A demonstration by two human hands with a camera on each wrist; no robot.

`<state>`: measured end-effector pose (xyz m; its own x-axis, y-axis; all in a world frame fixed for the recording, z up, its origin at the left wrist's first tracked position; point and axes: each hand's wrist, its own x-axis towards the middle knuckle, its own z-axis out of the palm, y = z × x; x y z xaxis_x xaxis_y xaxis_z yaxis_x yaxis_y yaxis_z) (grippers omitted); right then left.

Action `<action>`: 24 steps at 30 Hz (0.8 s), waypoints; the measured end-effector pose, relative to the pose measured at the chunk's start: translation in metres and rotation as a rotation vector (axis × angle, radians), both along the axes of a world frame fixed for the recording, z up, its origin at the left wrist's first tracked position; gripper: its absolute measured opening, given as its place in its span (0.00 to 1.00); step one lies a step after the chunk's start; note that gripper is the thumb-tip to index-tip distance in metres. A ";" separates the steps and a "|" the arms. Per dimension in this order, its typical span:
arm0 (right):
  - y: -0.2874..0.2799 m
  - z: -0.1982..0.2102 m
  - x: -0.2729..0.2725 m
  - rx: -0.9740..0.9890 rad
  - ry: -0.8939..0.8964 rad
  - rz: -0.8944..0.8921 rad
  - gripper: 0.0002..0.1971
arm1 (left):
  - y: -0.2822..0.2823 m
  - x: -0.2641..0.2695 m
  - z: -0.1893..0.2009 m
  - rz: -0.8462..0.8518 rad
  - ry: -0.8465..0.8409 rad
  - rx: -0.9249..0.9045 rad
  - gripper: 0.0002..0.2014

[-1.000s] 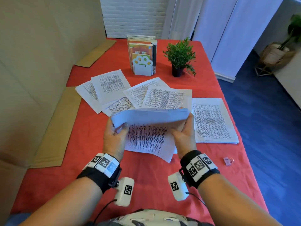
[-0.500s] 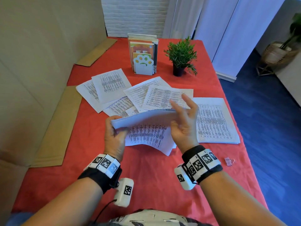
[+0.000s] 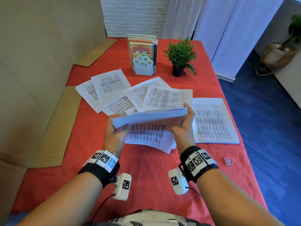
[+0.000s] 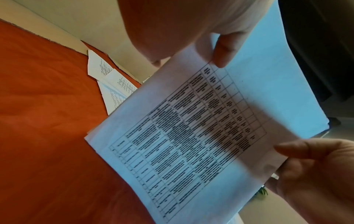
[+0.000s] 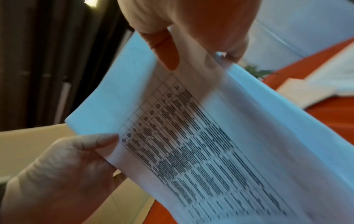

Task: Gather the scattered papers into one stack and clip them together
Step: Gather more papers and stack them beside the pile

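Observation:
Both hands hold one stack of printed sheets (image 3: 149, 126) upright above the red table (image 3: 146, 173), its lower edge hanging toward the cloth. My left hand (image 3: 114, 132) grips the stack's left edge, thumb on the printed face (image 4: 222, 51). At the right edge, my right hand (image 3: 184, 124) pinches the stack, with its thumb (image 5: 166, 51) on the front. Several loose sheets (image 3: 110, 85) lie scattered beyond the hands. Another flat pile of sheets (image 3: 213, 121) lies to the right. A small pink binder clip (image 3: 228, 161) rests on the cloth near the table's right edge.
A white paw-shaped bookend with books (image 3: 143, 59) and a small potted plant (image 3: 180, 57) stand at the back of the table. Cardboard strips (image 3: 55, 128) lie along the left wall. The right table edge drops to a blue floor (image 3: 268, 128).
Half a second ago my right hand had let go of the stack with its fingers spread. It now grips the right edge again. The left hand kept its hold.

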<state>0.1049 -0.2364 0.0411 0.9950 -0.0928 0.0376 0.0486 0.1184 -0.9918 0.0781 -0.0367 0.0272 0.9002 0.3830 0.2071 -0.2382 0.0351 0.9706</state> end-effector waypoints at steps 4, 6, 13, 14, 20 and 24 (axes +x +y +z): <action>0.002 -0.004 -0.001 0.023 0.113 -0.024 0.31 | 0.000 0.005 -0.005 0.027 0.051 -0.008 0.16; 0.003 -0.005 -0.001 0.025 0.128 -0.036 0.29 | -0.001 0.005 -0.006 0.028 0.065 -0.008 0.14; 0.000 -0.010 0.001 -0.076 0.112 0.012 0.24 | -0.009 0.005 0.002 0.147 0.095 0.086 0.08; -0.002 -0.008 0.002 -0.127 0.106 0.032 0.22 | -0.007 0.007 0.006 0.180 0.098 0.073 0.07; -0.011 -0.012 0.000 -0.407 0.091 0.247 0.06 | 0.013 0.027 0.010 0.272 0.273 -0.187 0.07; -0.012 -0.010 0.002 -0.301 0.157 0.200 0.11 | 0.021 0.015 -0.012 0.039 0.504 -0.203 0.08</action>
<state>0.1072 -0.2485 0.0313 0.9881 0.0950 -0.1208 -0.1015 -0.1870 -0.9771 0.0929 -0.0156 0.0152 0.8533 0.4052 -0.3282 0.2503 0.2339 0.9395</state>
